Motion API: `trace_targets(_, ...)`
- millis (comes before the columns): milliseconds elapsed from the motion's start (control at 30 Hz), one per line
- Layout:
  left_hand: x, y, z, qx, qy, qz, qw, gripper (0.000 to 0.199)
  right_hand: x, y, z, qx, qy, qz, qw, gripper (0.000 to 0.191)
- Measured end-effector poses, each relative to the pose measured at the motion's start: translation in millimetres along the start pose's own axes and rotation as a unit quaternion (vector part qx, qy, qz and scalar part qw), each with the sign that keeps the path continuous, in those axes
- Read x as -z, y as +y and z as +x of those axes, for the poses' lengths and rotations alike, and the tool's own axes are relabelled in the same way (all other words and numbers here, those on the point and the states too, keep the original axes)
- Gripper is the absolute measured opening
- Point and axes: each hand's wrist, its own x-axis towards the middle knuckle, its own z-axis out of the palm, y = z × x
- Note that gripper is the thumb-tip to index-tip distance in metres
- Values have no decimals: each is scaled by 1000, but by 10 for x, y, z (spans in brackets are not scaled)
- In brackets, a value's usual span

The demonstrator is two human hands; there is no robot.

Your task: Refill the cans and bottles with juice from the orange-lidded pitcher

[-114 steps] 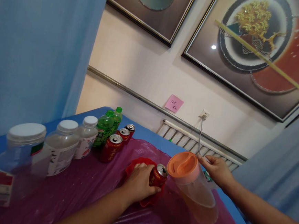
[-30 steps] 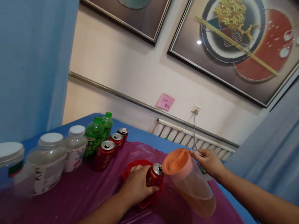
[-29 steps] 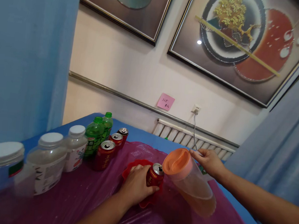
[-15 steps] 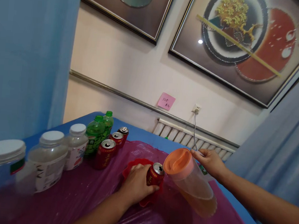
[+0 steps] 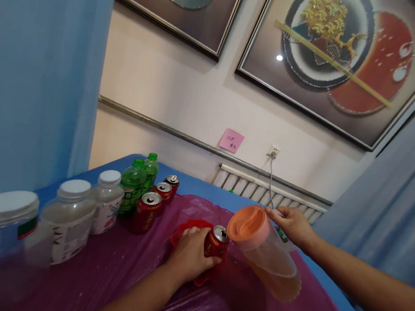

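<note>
My left hand (image 5: 193,256) is closed round a red can (image 5: 216,242) with an opened top, held over a red scalloped dish (image 5: 184,226). In my right hand (image 5: 293,225) is the handle of a clear pitcher (image 5: 271,261) with an orange lid (image 5: 248,226). The pitcher tilts to the left, its lid close beside the can's rim, and brownish liquid lies in its lower part. Whether any liquid is passing from the spout to the can is too small to tell.
Left of my hands stand red cans (image 5: 147,213), green bottles (image 5: 133,185) and clear jars with white lids (image 5: 72,216). Purple plastic sheeting (image 5: 119,273) covers part of the blue tabletop (image 5: 200,186). A radiator (image 5: 241,183) is behind.
The whole view has shifted very slightly. Both hands, the can and the pitcher keep the same positions relative to each other.
</note>
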Motion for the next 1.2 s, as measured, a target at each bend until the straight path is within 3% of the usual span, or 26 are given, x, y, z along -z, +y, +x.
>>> trace_targets(400, -10, -7, 1, 4, -4, 4, 1000, 55, -12, -19, -12, 28, 18, -8, 999, 60)
trace_targets(1200, -3, 5, -8, 12, 0, 0, 1000, 54, -25, 35, -22, -9, -10, 3, 1000, 56)
